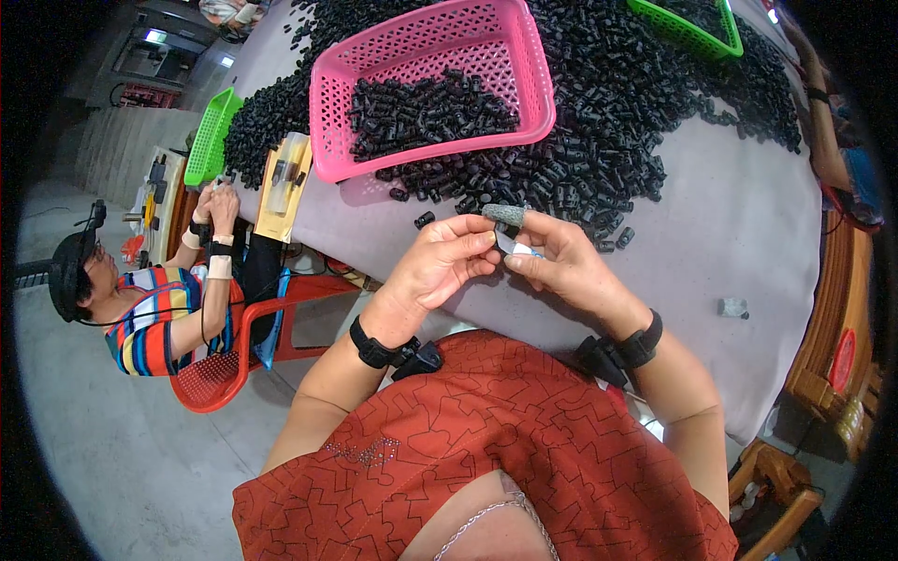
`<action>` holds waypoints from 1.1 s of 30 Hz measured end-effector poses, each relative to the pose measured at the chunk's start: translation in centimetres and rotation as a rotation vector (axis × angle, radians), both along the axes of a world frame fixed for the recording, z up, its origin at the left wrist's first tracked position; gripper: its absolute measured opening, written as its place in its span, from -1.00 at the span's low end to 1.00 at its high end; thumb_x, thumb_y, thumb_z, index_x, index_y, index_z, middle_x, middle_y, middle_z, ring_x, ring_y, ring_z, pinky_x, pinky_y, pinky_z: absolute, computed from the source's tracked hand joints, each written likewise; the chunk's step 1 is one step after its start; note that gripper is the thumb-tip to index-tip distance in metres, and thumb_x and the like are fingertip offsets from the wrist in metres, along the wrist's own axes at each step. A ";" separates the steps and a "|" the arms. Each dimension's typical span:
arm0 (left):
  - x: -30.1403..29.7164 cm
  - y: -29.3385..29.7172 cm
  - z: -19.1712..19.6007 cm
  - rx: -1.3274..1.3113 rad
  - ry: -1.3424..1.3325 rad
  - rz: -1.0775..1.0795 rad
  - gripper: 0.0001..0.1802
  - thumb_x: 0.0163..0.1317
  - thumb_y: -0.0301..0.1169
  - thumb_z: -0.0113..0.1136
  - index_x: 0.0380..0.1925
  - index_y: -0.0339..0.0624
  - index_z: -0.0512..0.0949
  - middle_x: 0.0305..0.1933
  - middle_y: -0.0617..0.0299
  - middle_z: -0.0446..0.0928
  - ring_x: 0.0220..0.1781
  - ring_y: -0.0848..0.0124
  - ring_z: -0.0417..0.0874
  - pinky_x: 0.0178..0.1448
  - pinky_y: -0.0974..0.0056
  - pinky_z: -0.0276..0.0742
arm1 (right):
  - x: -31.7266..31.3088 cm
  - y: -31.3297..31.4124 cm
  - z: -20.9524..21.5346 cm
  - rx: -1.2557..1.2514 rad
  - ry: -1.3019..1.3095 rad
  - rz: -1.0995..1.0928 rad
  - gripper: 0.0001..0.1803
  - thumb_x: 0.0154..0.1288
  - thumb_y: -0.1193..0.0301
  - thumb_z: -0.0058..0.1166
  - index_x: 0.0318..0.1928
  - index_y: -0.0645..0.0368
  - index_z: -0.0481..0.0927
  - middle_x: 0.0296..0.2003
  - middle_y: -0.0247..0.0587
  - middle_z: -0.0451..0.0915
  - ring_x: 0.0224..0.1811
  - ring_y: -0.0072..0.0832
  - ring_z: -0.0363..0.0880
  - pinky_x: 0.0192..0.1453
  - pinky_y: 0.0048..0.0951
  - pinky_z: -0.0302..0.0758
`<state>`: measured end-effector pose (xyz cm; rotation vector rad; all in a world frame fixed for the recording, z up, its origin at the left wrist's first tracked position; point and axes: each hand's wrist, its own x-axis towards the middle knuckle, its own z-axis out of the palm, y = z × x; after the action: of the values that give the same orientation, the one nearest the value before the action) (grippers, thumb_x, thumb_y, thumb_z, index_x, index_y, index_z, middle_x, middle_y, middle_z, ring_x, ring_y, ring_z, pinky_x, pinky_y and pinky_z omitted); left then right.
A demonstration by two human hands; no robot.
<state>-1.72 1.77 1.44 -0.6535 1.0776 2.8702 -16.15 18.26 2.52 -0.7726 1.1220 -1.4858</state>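
Observation:
Above the near table edge, my two hands meet. My left hand (440, 264) is closed in a pinch on a small black cylindrical part (506, 229), partly hidden by the fingers. My right hand (572, 271) is closed around a small flat tool (520, 249), whitish and blue, with a thin blade-like end against the black part. Most of this tool is covered by the fingers. A grey fabric finger cover (503, 214) is on my right index finger, which reaches over the part.
Many loose black parts (608, 112) are heaped beyond my hands. A pink basket (327, 154) holds more. Green baskets (213, 140) (734, 37) stand at both sides. A grey finger cover (733, 308) lies at right. A seated co-worker (168, 309) works at left.

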 end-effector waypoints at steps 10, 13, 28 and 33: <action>0.0 -0.1 0.3 -0.059 -0.087 0.071 -0.87 0.31 -0.50 0.19 -0.17 -0.28 0.58 -0.26 0.17 0.64 -0.26 0.41 0.71 -0.18 0.37 0.71 | -0.1 0.0 -0.5 0.030 -0.030 -0.011 -0.66 0.32 0.43 0.15 0.08 0.21 0.49 -0.46 -0.53 0.43 -0.51 -0.78 0.34 -0.49 -0.68 0.28; 0.0 -0.3 0.0 -0.042 -0.090 0.087 -0.87 0.32 -0.50 0.18 -0.17 -0.28 0.58 -0.27 0.18 0.63 -0.26 0.40 0.71 -0.18 0.36 0.71 | -0.1 0.0 -0.3 0.016 -0.063 -0.024 -0.66 0.32 0.43 0.15 0.08 0.21 0.49 -0.45 -0.53 0.43 -0.50 -0.78 0.34 -0.49 -0.68 0.29; 0.0 0.2 0.2 0.064 -0.094 0.091 -0.84 0.35 -0.49 0.14 -0.10 -0.27 0.55 -0.25 0.17 0.63 -0.26 0.37 0.72 -0.18 0.33 0.72 | -0.4 0.0 -0.2 0.033 -0.039 0.042 -0.47 0.32 0.45 0.14 0.28 0.20 0.38 -0.43 -0.52 0.45 -0.48 -0.78 0.33 -0.47 -0.68 0.30; -0.1 0.2 0.2 0.075 -0.077 0.090 -0.84 0.34 -0.49 0.16 -0.11 -0.26 0.56 -0.25 0.18 0.63 -0.26 0.38 0.72 -0.17 0.34 0.72 | -0.1 0.0 0.3 0.006 -0.027 0.040 -0.48 0.32 0.43 0.15 0.27 0.21 0.40 -0.44 -0.53 0.44 -0.50 -0.78 0.32 -0.47 -0.69 0.30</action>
<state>-1.80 1.96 1.61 -0.8213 0.9492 2.9162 -16.28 18.25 2.83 -0.7648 1.0843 -1.4547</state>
